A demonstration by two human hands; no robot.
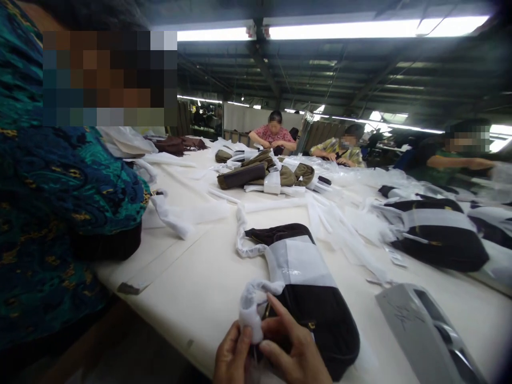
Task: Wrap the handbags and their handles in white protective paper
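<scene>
A black bag [320, 304] lies on the table in front of me, with a white paper band [298, 261] around its middle. Its strap [250, 298] is wrapped in thin white material and loops off the bag's left side. My left hand [231, 354] pinches the lower end of that wrapped strap between thumb and fingers. Close beside it, my right hand [294, 346] has its fingers apart, the fingertips at the wrapping and the index finger reaching to the strap near the bag. A gold-coloured zip pull [311, 325] shows on the bag near my right hand.
A grey tape dispenser [428, 330] stands at the right. More black bags [440, 234] lie beyond it, and olive bags [264, 173] are piled farther back. White strips [324, 213] are scattered on the table [192, 277]. A person in a patterned top [72, 186] stands close at left; several others work opposite.
</scene>
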